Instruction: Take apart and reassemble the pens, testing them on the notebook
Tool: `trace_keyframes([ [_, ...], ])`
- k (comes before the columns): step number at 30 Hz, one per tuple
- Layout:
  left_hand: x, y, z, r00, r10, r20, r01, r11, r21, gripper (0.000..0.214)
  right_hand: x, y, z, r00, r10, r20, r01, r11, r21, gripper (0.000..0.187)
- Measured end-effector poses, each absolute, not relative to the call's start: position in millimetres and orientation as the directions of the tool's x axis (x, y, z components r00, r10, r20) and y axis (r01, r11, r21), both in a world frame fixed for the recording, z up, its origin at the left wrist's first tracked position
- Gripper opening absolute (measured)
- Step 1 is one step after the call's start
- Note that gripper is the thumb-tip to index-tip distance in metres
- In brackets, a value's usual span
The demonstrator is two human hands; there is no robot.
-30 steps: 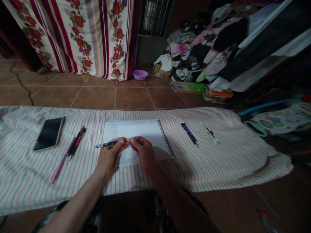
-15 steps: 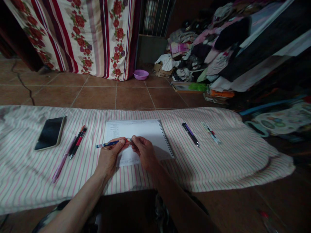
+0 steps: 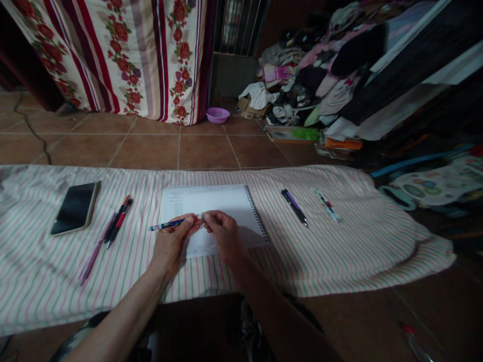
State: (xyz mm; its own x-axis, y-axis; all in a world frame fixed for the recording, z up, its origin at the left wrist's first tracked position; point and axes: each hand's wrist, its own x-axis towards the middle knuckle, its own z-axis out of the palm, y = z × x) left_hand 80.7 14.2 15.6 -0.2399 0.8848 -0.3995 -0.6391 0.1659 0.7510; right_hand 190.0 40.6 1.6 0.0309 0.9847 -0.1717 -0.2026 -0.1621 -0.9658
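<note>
A blue patterned pen lies crosswise between my hands, above a spiral notebook. My left hand is closed around its barrel, thumb on top. At the pen's right end, where it shows red and a pale tip, my right hand pinches with thumb and forefinger; the fingers hide part of that end. The notebook lies open on a striped cloth, its wire binding on the right and some writing along the left side of the page.
Left of the notebook are a smartphone, a red-and-black pen and a pink pen. To the right lie a purple-and-black pen and a white patterned pen. Beyond, a purple basin stands on the tiled floor.
Both hands keep their hold on the pen with hardly any movement. The whole view has shifted very slightly.
</note>
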Motion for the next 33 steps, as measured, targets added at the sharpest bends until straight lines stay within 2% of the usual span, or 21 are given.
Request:
trace_keyframes([
  [8,81.0,14.8,16.2,-0.226,0.886,-0.404,-0.667,0.161,0.727,0.012,187.9,38.5,2.3,0.022,0.978,-0.209,-0.248,-0.197,-0.949,0.021],
  [15,81.3,11.9,12.6,-0.219,0.915,-0.338,-0.581,0.156,0.799,0.02,193.4,36.4,6.7,-0.014,0.972,-0.236,-0.136,-0.235,-0.962,0.03],
  [21,84.6,12.0,13.7,-0.212,0.895,-0.392,-0.63,0.181,0.755,0.014,194.0,37.8,3.6,0.007,0.966,-0.259,-0.191,-0.253,-0.949,0.026],
  [28,85.8,13.6,15.8,-0.219,0.876,-0.429,-0.683,0.176,0.709,0.006,195.3,38.4,-0.5,-0.041,0.975,-0.218,-0.281,-0.221,-0.934,0.017],
  [33,85.5,16.4,11.4,-0.212,0.887,-0.411,-0.686,0.164,0.708,0.007,194.5,36.6,1.1,-0.016,0.971,-0.238,-0.304,-0.231,-0.924,0.021],
])
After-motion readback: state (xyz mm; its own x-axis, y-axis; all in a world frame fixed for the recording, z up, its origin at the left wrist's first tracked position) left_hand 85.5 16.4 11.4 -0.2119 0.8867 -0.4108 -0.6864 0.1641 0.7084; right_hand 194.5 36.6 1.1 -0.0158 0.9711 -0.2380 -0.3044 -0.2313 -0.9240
